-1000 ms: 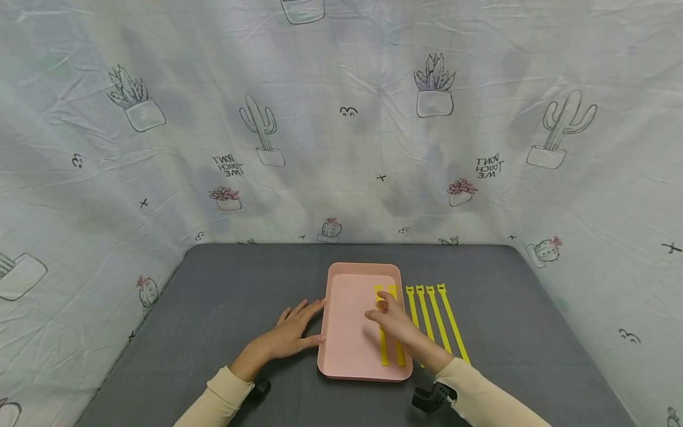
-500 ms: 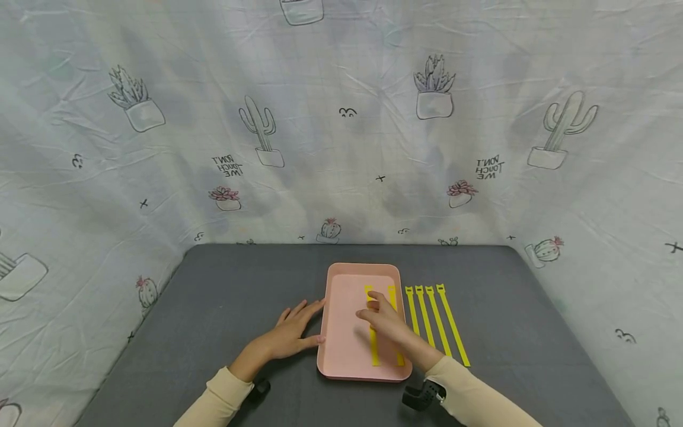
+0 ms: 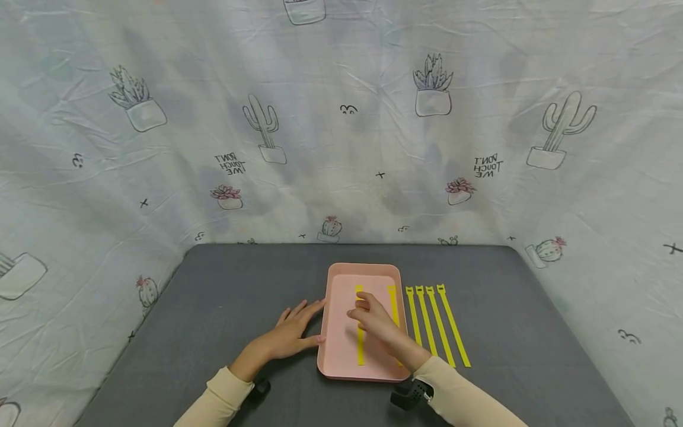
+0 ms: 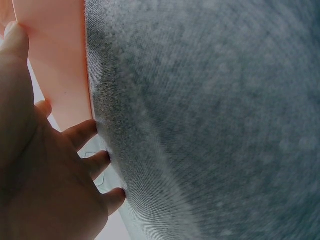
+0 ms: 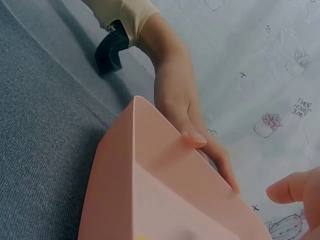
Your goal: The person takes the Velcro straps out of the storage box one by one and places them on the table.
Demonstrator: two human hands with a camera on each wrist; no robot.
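Observation:
My left hand [image 3: 288, 337] lies with spread, straight fingers against the left side of a shallow pink tray [image 3: 338, 356]; in the right wrist view its thumb [image 5: 194, 138] touches the rim. My right hand [image 3: 376, 323] is over the tray, its fingertips at the upper part of a flat yellow cable tie [image 3: 361, 353]. The thumb stands apart from the other fingers. This tie lies lengthwise near the tray's middle. Another yellow cable tie [image 3: 393, 302] lies along the tray's right side, partly hidden by my right hand and forearm.
Several more yellow cable ties [image 3: 440, 320], each with a slotted head, lie in a row right of the tray on the dark grey table [image 3: 256, 273]. A white curtain [image 3: 320, 148] with cactus drawings surrounds the table's back and sides.
My right hand has moved left across the tray, and the cable tie under its fingertips has slid left with it. The left hand and the other ties stay in place.

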